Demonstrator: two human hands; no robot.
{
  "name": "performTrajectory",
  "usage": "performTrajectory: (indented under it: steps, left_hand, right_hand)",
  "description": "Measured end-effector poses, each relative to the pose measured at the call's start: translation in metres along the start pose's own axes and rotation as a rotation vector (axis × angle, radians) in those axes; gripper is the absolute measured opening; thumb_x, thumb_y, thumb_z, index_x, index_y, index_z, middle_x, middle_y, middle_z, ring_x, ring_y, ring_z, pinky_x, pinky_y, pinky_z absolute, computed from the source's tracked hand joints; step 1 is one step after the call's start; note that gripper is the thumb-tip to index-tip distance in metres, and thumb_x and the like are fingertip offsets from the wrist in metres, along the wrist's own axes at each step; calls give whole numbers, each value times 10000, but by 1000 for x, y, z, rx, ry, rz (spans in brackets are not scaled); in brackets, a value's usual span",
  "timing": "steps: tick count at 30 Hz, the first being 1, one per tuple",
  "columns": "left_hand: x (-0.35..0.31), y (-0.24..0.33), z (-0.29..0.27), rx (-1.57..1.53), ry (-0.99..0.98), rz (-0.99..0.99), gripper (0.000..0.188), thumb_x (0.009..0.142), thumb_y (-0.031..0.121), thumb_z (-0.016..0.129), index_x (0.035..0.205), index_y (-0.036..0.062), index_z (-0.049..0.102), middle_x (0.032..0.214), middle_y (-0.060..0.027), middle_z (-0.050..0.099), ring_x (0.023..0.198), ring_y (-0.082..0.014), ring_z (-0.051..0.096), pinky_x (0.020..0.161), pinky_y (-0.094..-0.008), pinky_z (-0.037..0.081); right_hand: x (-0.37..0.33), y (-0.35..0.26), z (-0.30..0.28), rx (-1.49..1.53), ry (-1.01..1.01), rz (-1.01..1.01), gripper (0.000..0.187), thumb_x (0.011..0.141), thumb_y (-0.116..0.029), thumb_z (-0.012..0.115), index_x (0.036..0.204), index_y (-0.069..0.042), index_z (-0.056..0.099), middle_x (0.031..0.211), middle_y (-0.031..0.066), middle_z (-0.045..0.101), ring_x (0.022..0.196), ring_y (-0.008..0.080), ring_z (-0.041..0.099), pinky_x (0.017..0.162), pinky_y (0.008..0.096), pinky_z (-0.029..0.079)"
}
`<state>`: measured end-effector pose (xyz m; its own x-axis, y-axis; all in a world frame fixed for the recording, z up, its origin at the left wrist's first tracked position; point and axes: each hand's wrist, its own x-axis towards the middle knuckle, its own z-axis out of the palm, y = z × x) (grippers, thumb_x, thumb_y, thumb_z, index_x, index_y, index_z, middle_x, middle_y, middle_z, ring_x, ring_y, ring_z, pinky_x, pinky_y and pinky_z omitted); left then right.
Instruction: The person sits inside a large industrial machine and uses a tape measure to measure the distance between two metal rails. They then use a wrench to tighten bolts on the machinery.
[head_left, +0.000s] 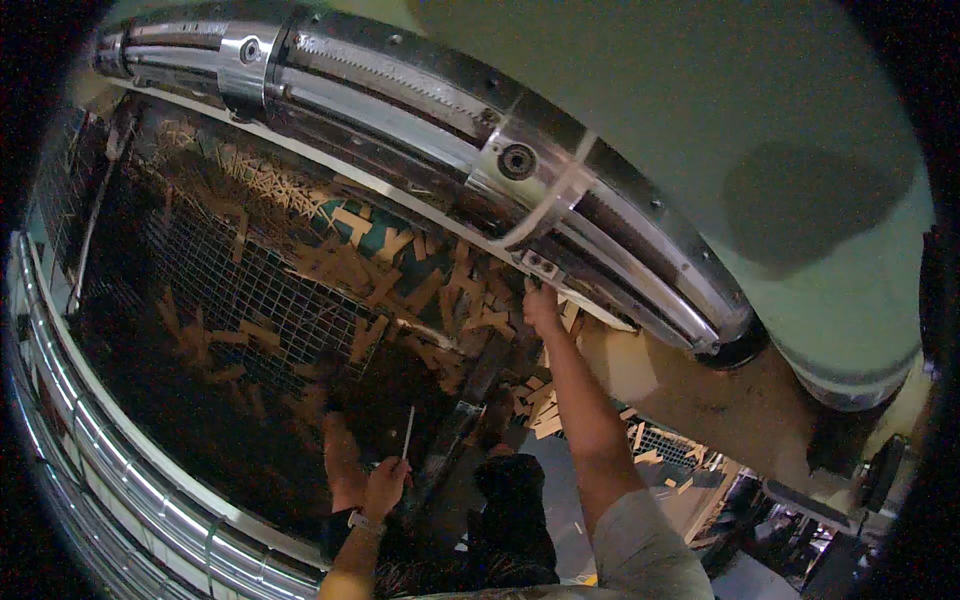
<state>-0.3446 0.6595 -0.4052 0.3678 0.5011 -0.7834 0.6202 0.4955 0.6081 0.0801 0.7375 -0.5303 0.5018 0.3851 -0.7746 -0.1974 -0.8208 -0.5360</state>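
My left hand (384,487) is low in the middle, closed round a thin, straight, pale rod (409,432) that points up and away from me. A watch (362,521) sits on that wrist. My right arm reaches forward, and my right hand (541,308) is raised against a small metal block with two bolt holes (540,264). This block sits on the lower edge of a long metal rail assembly (390,112) with a toothed strip. The right fingers look curled in just under the block; what they grip, if anything, is hidden.
Wood-coloured strips (385,275) lie scattered over dark wire mesh (240,290) below the rail. Shiny metal tubes (130,490) curve along the left. Legs in dark trousers (515,505) stand below me. A large pale green surface (640,80) fills the upper right.
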Motion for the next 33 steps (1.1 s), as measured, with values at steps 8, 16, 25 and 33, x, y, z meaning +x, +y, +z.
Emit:
performTrajectory:
  steps: [8,16,25,33]
  left_hand:
    - [-6,-34,8,-18,-54,157,287,904,252,438,833,-6,542,635,-85,565,574,-177,557,535,-323,438]
    - [-37,2,17,360,-54,345,286,903,246,439,819,-8,542,639,-74,576,567,-176,549,539,-321,439]
    - [-31,11,40,375,-153,257,274,888,248,452,810,2,543,636,-69,576,571,-195,549,553,-336,441]
    - [-39,28,43,708,34,418,295,862,285,477,815,3,549,690,-95,607,625,-231,577,564,-361,442]
  right_hand:
    - [-192,104,7,830,-226,7,220,898,-322,447,817,-118,457,531,-15,354,432,103,303,414,267,271]
    - [-328,175,-7,612,236,-223,306,881,-360,438,860,-58,485,590,8,389,499,101,364,424,246,334]
    - [-223,88,-88,962,483,-284,188,866,-206,520,733,-119,421,528,-36,283,444,87,250,432,289,280]
    - [-101,136,-136,619,706,-580,194,882,-255,473,934,-90,387,621,7,362,491,121,305,461,303,297]
